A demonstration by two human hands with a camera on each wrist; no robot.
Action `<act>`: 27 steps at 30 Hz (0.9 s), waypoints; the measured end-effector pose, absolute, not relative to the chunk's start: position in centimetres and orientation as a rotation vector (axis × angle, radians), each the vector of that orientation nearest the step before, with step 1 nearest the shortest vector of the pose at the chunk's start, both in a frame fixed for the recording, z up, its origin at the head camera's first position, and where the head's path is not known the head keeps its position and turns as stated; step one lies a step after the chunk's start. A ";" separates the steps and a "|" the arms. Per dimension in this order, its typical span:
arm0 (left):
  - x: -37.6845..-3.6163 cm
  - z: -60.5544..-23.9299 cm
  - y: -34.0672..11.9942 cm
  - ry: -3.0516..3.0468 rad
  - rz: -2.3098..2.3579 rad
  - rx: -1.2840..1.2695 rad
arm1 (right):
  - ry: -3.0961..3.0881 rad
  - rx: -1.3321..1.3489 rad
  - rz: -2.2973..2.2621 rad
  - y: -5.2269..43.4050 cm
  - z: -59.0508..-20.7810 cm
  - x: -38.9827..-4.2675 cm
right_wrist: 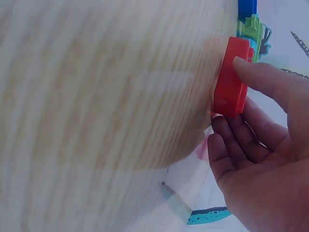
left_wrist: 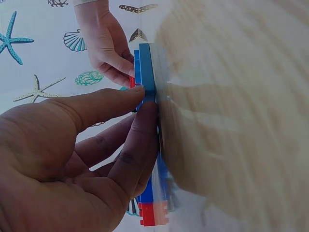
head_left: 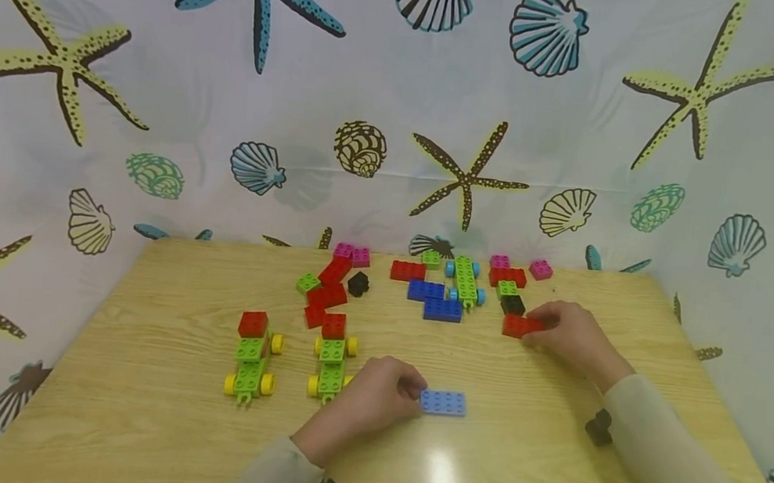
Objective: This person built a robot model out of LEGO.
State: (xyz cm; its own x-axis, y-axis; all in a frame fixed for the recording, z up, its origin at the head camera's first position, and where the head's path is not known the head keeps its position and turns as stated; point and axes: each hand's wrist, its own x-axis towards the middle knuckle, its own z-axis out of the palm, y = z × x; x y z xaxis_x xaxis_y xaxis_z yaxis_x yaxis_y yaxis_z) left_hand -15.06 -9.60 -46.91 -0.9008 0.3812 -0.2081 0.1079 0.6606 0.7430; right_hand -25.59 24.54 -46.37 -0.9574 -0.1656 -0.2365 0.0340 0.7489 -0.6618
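Observation:
A flat light-blue brick [head_left: 443, 402] lies on the wooden table [head_left: 149, 413] near the front middle. My left hand [head_left: 413, 392] pinches its left end; in the left wrist view the thumb and a finger close on the light-blue brick [left_wrist: 147, 72]. Further back on the right, my right hand [head_left: 539, 326] grips a red brick [head_left: 518, 325] that sits on the table. The right wrist view has the thumb on top of this red brick [right_wrist: 231, 82] and the fingers curled beside it.
Two green cars with yellow wheels and red tops [head_left: 251, 357] [head_left: 332, 362] stand left of my left hand. Behind lie red bricks [head_left: 327, 290], dark-blue bricks [head_left: 433, 300], a green chassis with blue wheels [head_left: 465, 281], black pieces [head_left: 512, 304] and pink bricks [head_left: 541, 269]. A shell-print curtain [head_left: 88, 123] surrounds the table.

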 end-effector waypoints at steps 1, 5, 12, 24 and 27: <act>-15.0 -46.9 -9.6 2.530 1.102 0.388 | 2.668 -0.110 -1.014 24.4 -46.3 -25.6; -15.0 -46.9 -9.7 2.523 1.110 0.392 | 2.670 -0.132 -1.017 24.0 -46.3 -25.5; -14.9 -46.8 -9.7 2.515 1.115 0.377 | 2.667 -0.137 -1.017 23.0 -46.3 -25.6; -14.9 -46.7 -9.6 2.526 1.102 0.388 | 2.619 -0.204 -1.047 21.7 -46.0 -23.3; -14.9 -46.8 -9.5 2.527 1.098 0.388 | 2.609 -0.212 -1.069 21.2 -46.0 -22.3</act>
